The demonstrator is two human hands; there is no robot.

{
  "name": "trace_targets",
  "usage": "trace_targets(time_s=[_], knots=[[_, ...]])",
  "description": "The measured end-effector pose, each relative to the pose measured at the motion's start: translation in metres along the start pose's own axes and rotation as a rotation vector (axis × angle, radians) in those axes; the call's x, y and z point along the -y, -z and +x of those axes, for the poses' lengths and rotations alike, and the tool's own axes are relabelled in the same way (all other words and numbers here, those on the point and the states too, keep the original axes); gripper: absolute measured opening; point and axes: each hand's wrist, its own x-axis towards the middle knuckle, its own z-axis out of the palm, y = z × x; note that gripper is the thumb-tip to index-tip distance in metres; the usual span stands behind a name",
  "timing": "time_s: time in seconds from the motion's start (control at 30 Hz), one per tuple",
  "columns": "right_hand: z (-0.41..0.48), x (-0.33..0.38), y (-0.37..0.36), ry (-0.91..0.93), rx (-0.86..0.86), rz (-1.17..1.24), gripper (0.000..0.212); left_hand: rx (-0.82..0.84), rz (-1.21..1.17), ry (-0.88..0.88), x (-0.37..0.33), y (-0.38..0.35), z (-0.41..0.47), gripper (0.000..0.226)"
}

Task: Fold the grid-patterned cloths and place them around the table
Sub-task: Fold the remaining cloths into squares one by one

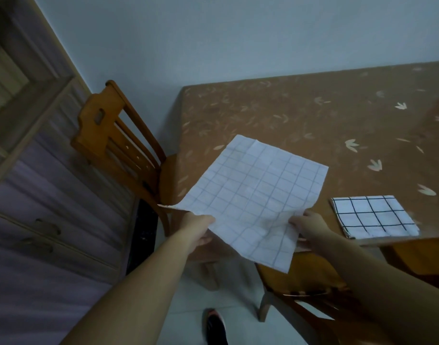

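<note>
Head view. My left hand (199, 229) grips the near-left edge of the pale grid cloth (253, 195), fingers curled under the fabric. My right hand (309, 226) pinches its near-right edge. The cloth is spread open over the near-left corner of the table (300, 115). Its far corner reaches over the leaf-patterned top, and its near corner hangs past the table's near edge above the seat of the near chair (300, 275). I cannot tell whether its far edge touches the tabletop. A folded black-grid cloth (374, 216) lies flat to the right, just inside the near edge and apart from the held one. The far and right parts of the tabletop are open. A second wooden chair (118, 145) stands against the table's left edge, between it and a cabinet (39, 195). A shoe (214, 324) shows on the floor below.
</note>
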Motion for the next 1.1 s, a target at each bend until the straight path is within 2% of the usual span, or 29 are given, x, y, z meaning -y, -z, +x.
trace_targets(time_s=[0.1,0.17,0.27,0.33,0.43,0.57,0.7,0.83,1.0,1.03,1.1], knots=[[0.000,-0.003,0.001,-0.008,0.026,0.158,0.030,0.032,-0.049,-0.015,0.004,-0.008,0.006,0.027],[-0.006,-0.007,0.001,-0.121,0.151,0.124,0.039,0.077,-0.132,-0.025,0.007,-0.017,0.007,0.023],[-0.012,-0.013,-0.003,-0.173,0.248,0.028,0.035,0.089,-0.122,-0.021,0.010,-0.026,0.009,0.031],[-0.011,-0.011,-0.004,-0.122,0.190,-0.016,0.028,0.043,-0.063,-0.005,0.013,-0.024,0.013,0.029],[-0.004,-0.007,-0.001,-0.069,0.092,-0.093,0.028,-0.048,-0.020,0.004,0.017,-0.014,0.024,0.012],[0.007,-0.011,0.000,-0.052,-0.003,-0.198,0.023,-0.129,-0.047,-0.029,0.017,-0.002,0.041,0.016],[0.019,-0.016,-0.002,-0.045,-0.082,-0.255,0.031,-0.163,-0.133,-0.094,0.016,0.001,0.056,0.031],[0.026,-0.020,-0.004,-0.027,-0.175,-0.186,0.043,-0.151,-0.197,-0.131,0.012,0.004,0.067,0.043],[0.016,-0.006,0.001,0.174,-0.262,-0.152,0.060,-0.236,0.010,-0.332,-0.007,0.010,0.064,0.083],[0.015,-0.002,0.003,0.225,-0.269,-0.140,0.055,-0.250,0.055,-0.387,-0.012,0.010,0.060,0.080],[0.012,0.009,0.007,0.263,-0.247,-0.068,0.030,-0.260,0.118,-0.483,-0.022,0.011,0.056,0.063]])
